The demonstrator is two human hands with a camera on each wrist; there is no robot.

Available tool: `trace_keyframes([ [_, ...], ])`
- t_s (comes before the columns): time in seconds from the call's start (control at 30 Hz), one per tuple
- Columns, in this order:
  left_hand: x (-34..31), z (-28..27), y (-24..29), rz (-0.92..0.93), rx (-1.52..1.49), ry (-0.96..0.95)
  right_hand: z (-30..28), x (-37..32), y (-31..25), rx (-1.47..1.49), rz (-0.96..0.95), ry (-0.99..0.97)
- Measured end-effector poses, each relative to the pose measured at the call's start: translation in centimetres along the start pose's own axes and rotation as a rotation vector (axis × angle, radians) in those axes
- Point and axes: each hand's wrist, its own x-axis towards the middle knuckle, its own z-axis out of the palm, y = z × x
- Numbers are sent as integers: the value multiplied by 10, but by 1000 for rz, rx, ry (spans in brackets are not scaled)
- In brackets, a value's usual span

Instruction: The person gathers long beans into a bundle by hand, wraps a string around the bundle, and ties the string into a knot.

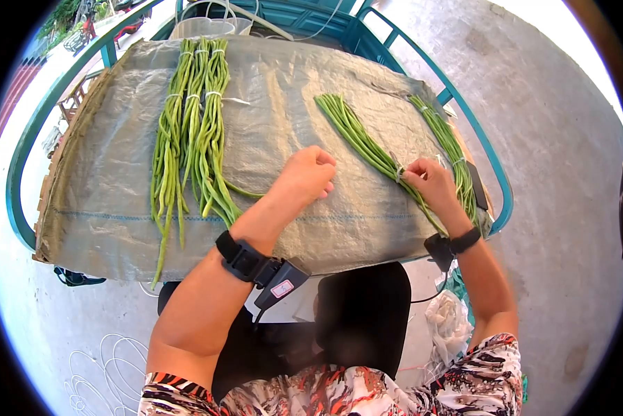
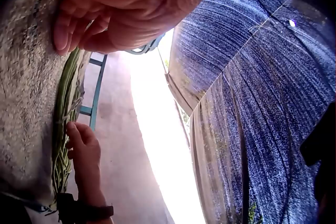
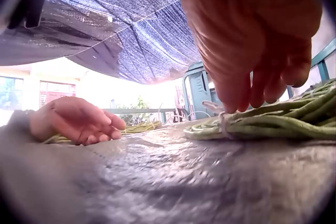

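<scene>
A bundle of long green beans [image 1: 363, 139] lies slantwise on the woven plastic sheet, bound near its lower end by a pale tie [image 1: 399, 173]. My right hand [image 1: 433, 184] pinches at this tie; in the right wrist view its fingertips come down on the tie's loose end [image 3: 214, 107]. To the left, my left hand [image 1: 304, 173] hovers over the sheet with fingers loosely bent and nothing visible in them. Its fingers [image 2: 65, 32] also show relaxed in the left wrist view.
Several tied bean bundles [image 1: 193, 125] lie side by side at the left of the sheet [image 1: 277, 90]. Another tied bundle [image 1: 446, 142] runs along the right edge, by a teal rail [image 1: 481, 139]. Pale buckets [image 1: 204, 28] stand behind the sheet.
</scene>
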Motion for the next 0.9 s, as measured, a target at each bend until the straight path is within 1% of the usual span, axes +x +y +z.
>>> trace_keyframes([
  [0.07,-1,0,1,1,-5,1,2,-11,-15,-83,-58,3],
  [0.1,-1,0,1,2,-8,0,6,-15,-18,-60,-17,32],
  [0.2,-2,0,1,9,-9,-3,13,-13,-10,35,-61,41],
  [0.3,-3,0,2,17,4,-5,21,-7,9,321,-36,1],
  [0.4,-2,-1,1,8,19,-11,20,-8,10,520,107,-67],
  [0.5,-2,-1,2,8,25,-10,12,-15,-2,460,192,7],
  [0.6,-3,-1,2,11,26,-6,5,-24,-4,605,278,9],
  [0.7,1,0,-1,11,24,-8,-4,-42,-18,169,231,-71],
  [0.8,2,-1,-2,12,18,-4,-9,-57,-20,-112,194,-72],
  [0.9,2,-1,-2,15,35,-6,-5,-59,-10,13,283,-133],
])
